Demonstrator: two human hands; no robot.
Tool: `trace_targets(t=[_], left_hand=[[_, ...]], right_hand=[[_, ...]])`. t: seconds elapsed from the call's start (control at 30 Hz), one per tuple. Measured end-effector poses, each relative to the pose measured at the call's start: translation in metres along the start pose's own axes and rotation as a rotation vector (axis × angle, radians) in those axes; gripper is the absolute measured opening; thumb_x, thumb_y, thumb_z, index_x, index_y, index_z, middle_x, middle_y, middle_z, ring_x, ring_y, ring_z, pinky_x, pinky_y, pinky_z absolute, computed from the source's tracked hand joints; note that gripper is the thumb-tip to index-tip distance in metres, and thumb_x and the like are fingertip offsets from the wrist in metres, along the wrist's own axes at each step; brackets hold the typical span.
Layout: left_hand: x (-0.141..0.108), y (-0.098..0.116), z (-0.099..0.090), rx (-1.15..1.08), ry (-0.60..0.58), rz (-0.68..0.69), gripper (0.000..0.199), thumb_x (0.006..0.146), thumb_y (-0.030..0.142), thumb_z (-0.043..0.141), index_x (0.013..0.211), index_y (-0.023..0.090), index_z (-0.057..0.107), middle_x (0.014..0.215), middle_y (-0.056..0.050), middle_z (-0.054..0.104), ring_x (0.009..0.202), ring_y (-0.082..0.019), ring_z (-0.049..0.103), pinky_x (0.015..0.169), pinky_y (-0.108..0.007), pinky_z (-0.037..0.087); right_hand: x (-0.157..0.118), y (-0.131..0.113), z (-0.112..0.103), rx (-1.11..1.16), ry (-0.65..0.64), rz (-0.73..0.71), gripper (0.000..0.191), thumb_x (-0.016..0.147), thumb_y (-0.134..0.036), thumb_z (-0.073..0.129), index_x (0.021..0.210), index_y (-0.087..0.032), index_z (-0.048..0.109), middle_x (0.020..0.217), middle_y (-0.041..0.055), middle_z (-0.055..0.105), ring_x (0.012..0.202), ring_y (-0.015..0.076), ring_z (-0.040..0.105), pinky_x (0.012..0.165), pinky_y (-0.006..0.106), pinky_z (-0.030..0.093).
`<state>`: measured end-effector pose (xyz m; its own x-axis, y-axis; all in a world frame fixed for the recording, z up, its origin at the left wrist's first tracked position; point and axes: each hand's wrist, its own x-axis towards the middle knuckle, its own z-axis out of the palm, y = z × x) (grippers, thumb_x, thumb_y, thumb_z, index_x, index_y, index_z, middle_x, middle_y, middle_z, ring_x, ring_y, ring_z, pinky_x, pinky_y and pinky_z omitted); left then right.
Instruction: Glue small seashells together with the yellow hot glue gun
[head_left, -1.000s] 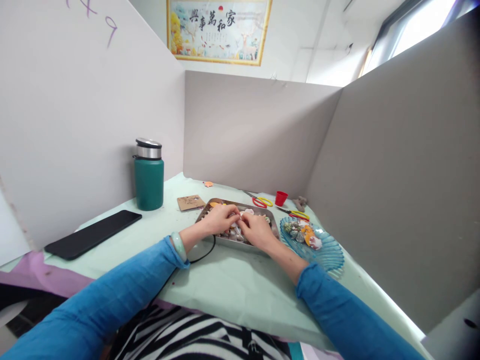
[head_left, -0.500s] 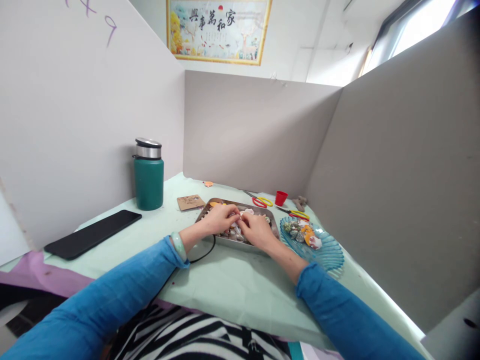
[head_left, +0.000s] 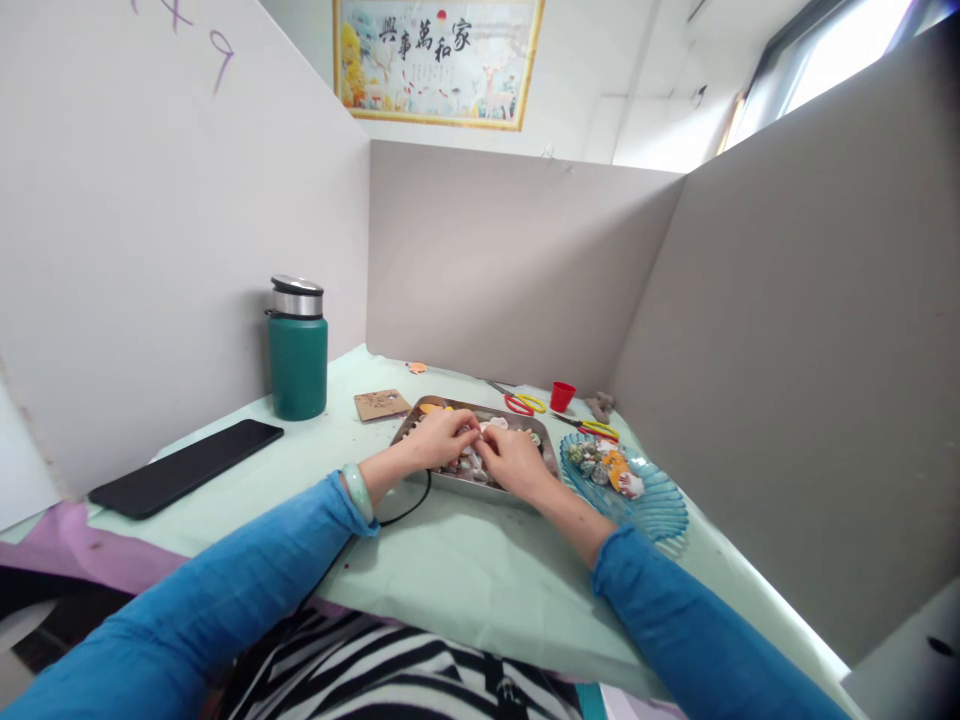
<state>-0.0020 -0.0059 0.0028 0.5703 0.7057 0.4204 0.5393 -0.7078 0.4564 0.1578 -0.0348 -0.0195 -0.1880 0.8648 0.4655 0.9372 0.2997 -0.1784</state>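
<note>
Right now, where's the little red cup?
In the head view, the red cup stands at the back right of the table, just behind the nearer scissors.

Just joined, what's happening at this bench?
A person has the left hand and right hand together over a metal tray of small mixed pieces, fingertips meeting near its middle. Whatever they pinch is too small to make out. To the right, a blue glass plate holds more decorative pieces, with two pairs of scissors and a red cup behind. A green bottle stands upright at left, near a flat black object.
</note>
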Motion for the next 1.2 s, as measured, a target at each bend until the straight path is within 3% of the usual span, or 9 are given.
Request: trace_targets(t=[0.5, 1.2], left_hand=[[-0.0014, 0.0031, -0.0008, 0.053, 0.0, 0.005, 0.021, 0.082, 0.028, 0.043, 0.085, 0.017, 0.06, 0.051, 0.003, 0.058, 0.047, -0.011, 0.054, 0.054, -0.019, 0.038], [-0.0009, 0.0032, -0.0007, 0.072, -0.036, 0.001, 0.023, 0.082, 0.027, 0.041, 0.087, 0.016, 0.06, 0.054, 0.002, 0.06, 0.045, -0.009, 0.054, 0.055, -0.019, 0.039]], right_hand=[[0.0002, 0.0017, 0.002, 0.022, -0.013, -0.019, 0.035, 0.088, -0.041, 0.038, 0.076, -0.018, 0.061, 0.067, 0.0021, 0.063, 0.059, 0.012, 0.051, 0.054, 0.023, 0.023], [0.0015, 0.0039, 0.005, 0.016, -0.038, -0.038, 0.036, 0.089, -0.042, 0.036, 0.078, -0.019, 0.061, 0.07, 0.0026, 0.063, 0.062, 0.0122, 0.052, 0.054, 0.023, 0.023]])
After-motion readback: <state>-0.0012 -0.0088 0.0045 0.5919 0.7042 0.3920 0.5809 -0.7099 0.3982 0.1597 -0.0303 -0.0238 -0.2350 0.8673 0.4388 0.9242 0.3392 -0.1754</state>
